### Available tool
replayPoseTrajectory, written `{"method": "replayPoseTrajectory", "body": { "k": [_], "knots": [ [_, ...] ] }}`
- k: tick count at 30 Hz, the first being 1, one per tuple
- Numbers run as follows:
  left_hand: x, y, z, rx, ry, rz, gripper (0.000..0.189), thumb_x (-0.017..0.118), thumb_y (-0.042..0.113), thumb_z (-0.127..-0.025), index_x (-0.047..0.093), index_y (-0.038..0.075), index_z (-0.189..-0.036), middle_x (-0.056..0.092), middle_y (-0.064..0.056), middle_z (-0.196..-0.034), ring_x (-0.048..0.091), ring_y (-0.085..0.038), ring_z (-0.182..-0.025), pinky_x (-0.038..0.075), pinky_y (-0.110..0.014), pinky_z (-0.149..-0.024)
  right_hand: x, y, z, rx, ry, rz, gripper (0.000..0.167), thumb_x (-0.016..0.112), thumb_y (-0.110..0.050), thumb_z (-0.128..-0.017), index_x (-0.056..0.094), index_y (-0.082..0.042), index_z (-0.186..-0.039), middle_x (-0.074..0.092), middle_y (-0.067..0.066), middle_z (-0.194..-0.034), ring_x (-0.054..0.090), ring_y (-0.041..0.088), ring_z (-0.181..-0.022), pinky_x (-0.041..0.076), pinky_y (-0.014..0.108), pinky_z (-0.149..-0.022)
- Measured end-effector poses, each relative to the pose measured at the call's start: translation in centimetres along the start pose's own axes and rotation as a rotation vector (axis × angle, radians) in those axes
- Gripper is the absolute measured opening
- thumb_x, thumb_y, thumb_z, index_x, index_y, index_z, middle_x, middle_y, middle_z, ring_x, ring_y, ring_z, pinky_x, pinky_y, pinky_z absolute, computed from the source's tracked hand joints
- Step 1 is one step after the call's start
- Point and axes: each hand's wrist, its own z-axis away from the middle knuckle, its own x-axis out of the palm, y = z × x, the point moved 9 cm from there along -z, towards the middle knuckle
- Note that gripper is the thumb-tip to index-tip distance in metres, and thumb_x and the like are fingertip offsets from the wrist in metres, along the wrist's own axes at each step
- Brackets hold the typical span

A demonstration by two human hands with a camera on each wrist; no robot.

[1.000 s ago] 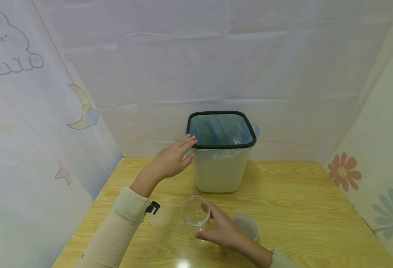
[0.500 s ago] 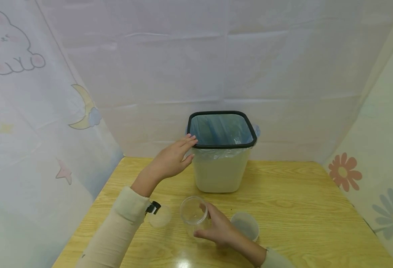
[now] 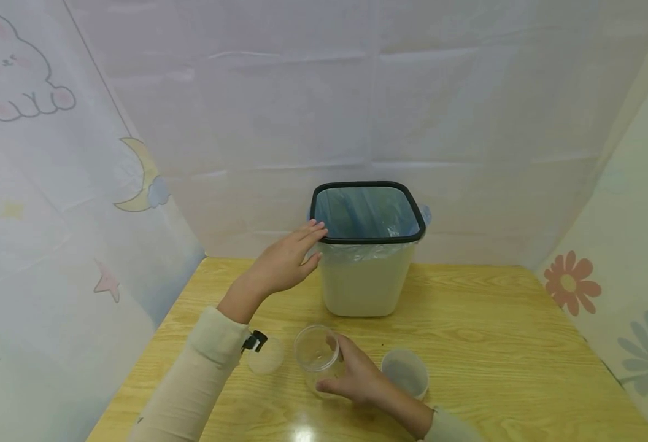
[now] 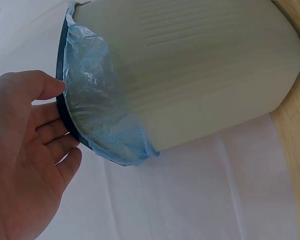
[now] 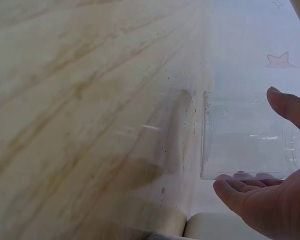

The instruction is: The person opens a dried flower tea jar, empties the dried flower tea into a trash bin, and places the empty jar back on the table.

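While R hand (image 3: 355,376) holds clr cyl. jar (image 3: 315,359), tbl (image 3: 495,344) gleams.

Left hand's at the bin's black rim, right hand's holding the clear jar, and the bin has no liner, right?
No, the bin does have a liner: the head view shows the bluish plastic inside it. The rest of that is right.

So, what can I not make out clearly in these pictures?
Head view: floor inside the whitish, black-rimmed plastic bin, hidden by its front wall.
Left wrist view: part of the bin, cut by the top edge.
Head view: lower right of the clear cylindrical plastic jar, behind the right hand.
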Motion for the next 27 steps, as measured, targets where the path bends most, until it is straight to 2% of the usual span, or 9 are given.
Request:
{"method": "replayPoseTrajectory", "body": {
  "k": [4,13,22,27],
  "knots": [
    [0.1,-0.1,-0.1,-0.013,-0.011,0.007,0.054,0.057,0.021,-0.105,0.041,0.005,-0.154,0.036,-0.012,-0.162,0.026,-0.024,-0.153,0.035,-0.045,-0.118,0.1,0.0,-0.2,-0.018,-0.013,-0.015,0.098,0.087,-0.031,-0.082,0.029,0.001,-0.155,0.042,0.029,-0.15,0.048,0.048,-0.131,0.045,0.063,-0.103],
    [0.2,-0.2,-0.1,-0.026,-0.018,0.016,0.054,0.056,0.022,-0.106,0.041,0.006,-0.155,0.034,-0.01,-0.163,0.025,-0.022,-0.153,0.034,-0.044,-0.118,0.7,0.9,-0.4,0.039,-0.03,-0.024,0.1,0.088,-0.032,-0.08,0.029,-0.002,-0.156,0.045,0.025,-0.15,0.049,0.046,-0.132,0.042,0.065,-0.105],
    [0.2,-0.1,0.1,-0.018,-0.006,0.019,0.055,0.057,0.021,-0.105,0.04,0.005,-0.155,0.035,-0.013,-0.162,0.025,-0.023,-0.153,0.034,-0.045,-0.118,0.7,0.8,-0.3,0.001,-0.017,0.001,0.101,0.089,-0.031,-0.079,0.028,-0.006,-0.156,0.047,0.025,-0.148,0.05,0.046,-0.132,0.041,0.067,-0.104],
    [0.1,0.0,0.0,-0.01,0.001,0.006,0.055,0.058,0.021,-0.105,0.041,0.005,-0.155,0.036,-0.013,-0.162,0.027,-0.024,-0.153,0.035,-0.045,-0.118,0.0,0.4,0.2,0.019,0.029,0.022,0.119,0.089,-0.036,-0.078,0.012,-0.002,-0.161,0.035,0.03,-0.156,0.046,0.049,-0.135,0.041,0.066,-0.105]
  ]
}}
